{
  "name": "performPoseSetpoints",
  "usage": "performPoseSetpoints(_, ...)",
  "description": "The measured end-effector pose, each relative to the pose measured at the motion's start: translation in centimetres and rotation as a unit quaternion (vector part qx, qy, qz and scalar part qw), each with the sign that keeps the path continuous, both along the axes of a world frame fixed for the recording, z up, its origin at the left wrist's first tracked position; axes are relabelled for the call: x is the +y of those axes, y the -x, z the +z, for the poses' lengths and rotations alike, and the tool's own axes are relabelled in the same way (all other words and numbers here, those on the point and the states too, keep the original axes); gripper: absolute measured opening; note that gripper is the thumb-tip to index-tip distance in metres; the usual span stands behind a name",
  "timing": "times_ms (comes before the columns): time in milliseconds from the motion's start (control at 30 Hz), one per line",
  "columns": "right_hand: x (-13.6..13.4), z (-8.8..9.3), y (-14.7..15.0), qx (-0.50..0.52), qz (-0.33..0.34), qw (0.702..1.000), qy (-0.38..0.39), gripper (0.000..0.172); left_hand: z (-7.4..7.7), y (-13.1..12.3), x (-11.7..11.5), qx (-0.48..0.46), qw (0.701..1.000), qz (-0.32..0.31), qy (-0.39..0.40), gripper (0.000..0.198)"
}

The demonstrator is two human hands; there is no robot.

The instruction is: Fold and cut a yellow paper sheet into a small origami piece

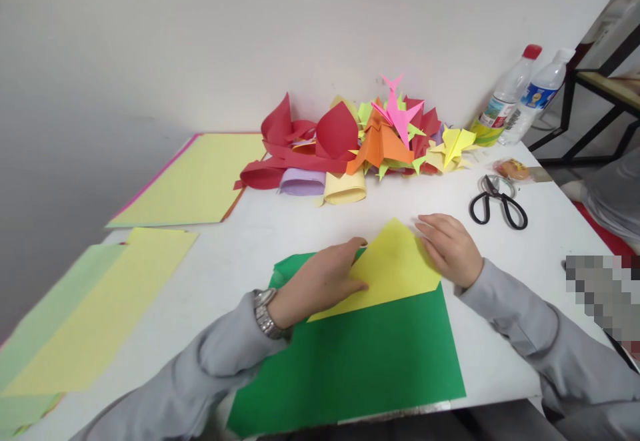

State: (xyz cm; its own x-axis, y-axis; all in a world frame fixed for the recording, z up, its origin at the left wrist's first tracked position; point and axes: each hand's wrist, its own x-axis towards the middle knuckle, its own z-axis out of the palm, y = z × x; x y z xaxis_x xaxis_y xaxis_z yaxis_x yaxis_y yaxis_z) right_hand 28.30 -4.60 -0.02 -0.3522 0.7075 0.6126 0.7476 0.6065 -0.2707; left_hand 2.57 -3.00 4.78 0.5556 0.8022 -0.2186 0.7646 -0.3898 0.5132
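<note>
A folded yellow sheet of paper (393,264) with a raised peak lies over a large green sheet (360,361) near the table's front edge. My left hand (330,274), a metal watch on its wrist, grips the yellow paper's left side, thumb on top of it and fingers by its upper edge. At the right edge, my right hand (450,244) holds the same paper, its fingers close together along the slanted side. The undersides of the folds are hidden.
Black-handled scissors (497,204) lie on the right, near a small wrapped item (513,169). Paper planes and rolled paper shapes (337,134) are heaped against the wall. Two plastic bottles (543,97) stand at the back right. Stacked coloured sheets (190,181) and yellow strips (110,314) lie left.
</note>
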Motion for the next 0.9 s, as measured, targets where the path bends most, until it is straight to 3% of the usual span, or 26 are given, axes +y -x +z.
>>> performPoseSetpoints(100,-0.2,0.2,0.1,0.07,-0.008,0.996,0.045,0.031,0.1,0.5,0.4,-0.126,0.985,0.047,0.113,0.034)
performPoseSetpoints(200,-0.1,0.3,0.3,0.238,-0.043,0.963,0.118,0.044,0.7,0.4,0.4,-0.293,0.922,0.109,0.231,0.038)
performPoseSetpoints(333,0.2,0.6,0.7,0.494,-0.004,0.842,0.216,0.061,1.0,-0.7,-0.3,-0.425,0.823,0.188,0.326,0.048)
performPoseSetpoints(433,-0.1,1.0,1.1,0.569,0.046,0.742,0.353,0.047,0.5,-1.8,-0.7,-0.461,0.798,0.193,0.337,0.046)
performPoseSetpoints(500,-0.4,1.2,1.3,0.58,0.036,0.714,0.39,0.035,0.0,-2.2,-0.5,-0.472,0.796,0.181,0.334,0.043)
performPoseSetpoints(633,-0.7,1.2,1.5,0.562,0.021,0.711,0.422,0.022,-1.2,-2.2,0.8,-0.491,0.788,0.195,0.316,0.034)
performPoseSetpoints(767,-0.7,1.4,1.5,0.525,0.013,0.734,0.43,0.019,-2.5,-1.2,2.0,-0.476,0.799,0.212,0.3,0.029)
performPoseSetpoints(900,-0.4,1.4,1.3,0.501,0.002,0.76,0.415,0.014,-3.4,-0.3,2.6,-0.452,0.821,0.183,0.297,0.027)
